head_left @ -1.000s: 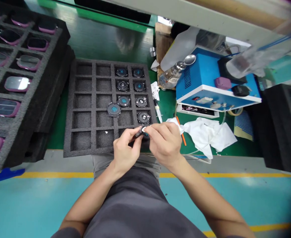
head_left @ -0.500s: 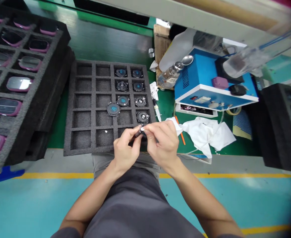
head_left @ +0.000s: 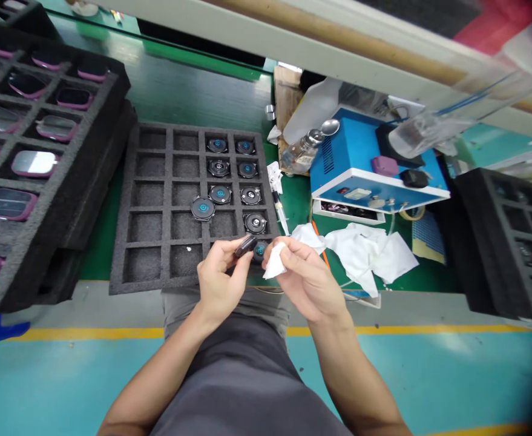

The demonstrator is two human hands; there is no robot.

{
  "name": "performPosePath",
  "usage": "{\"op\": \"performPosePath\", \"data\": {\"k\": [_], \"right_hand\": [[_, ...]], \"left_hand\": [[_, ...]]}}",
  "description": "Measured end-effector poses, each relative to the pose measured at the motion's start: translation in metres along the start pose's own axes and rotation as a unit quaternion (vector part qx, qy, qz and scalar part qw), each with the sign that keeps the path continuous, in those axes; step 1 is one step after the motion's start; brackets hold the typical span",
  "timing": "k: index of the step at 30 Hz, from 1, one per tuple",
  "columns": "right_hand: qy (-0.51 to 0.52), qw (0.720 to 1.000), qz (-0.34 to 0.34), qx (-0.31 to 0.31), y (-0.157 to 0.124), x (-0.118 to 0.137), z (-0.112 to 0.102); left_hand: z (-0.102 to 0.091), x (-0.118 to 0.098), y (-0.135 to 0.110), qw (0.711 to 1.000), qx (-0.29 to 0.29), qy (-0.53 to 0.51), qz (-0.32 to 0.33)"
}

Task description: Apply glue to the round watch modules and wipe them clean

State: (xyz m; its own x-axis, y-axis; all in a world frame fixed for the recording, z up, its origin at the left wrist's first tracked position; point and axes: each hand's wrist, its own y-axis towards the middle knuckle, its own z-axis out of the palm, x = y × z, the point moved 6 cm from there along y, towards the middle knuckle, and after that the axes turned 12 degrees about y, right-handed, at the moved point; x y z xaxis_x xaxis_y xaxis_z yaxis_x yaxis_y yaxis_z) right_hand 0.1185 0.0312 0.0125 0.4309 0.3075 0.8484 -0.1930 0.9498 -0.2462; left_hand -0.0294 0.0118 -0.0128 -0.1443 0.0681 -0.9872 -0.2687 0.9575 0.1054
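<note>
Because the dark round part (head_left: 246,245) was pinched only by its edge between the thumb and fingertips of the left hand (head_left: 220,275), a slip was judged the likeliest fault. Pressure from the white wipe (head_left: 273,265) could have twisted it out of that narrow grip and dropped it past the surface edge onto the lap. The wipe was held bunched in the closed fingers of the right hand (head_left: 311,281), with its corner close beside the part; whether they touched could not be told. Lint or a smear might also have been left on the part's face. The part was seen at centre frame, just over the near edge of the black foam tray (head_left: 121,242). It looked small, disc-shaped, glossy, dark and tilted. Similar discs (head_left: 248,169) with teal centres were seated in the tray's right-hand pockets.
</note>
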Motion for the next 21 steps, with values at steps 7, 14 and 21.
{"op": "performPosePath", "data": {"k": [7,14,21], "right_hand": [[-0.04,0.989,-0.119,-0.084,-0.001,0.003,-0.007],[-0.189,0.968,-0.16,-0.047,-0.002,0.002,0.018],[-0.526,0.752,-0.386,-0.097,-0.005,0.011,0.035]], "left_hand": [[0.0,-0.001,-0.001,0.999,0.008,-0.052,-0.012],[0.0,0.0,-0.005,1.0,0.017,-0.012,0.013],[0.002,0.002,-0.004,0.996,0.002,0.085,0.04]]}}
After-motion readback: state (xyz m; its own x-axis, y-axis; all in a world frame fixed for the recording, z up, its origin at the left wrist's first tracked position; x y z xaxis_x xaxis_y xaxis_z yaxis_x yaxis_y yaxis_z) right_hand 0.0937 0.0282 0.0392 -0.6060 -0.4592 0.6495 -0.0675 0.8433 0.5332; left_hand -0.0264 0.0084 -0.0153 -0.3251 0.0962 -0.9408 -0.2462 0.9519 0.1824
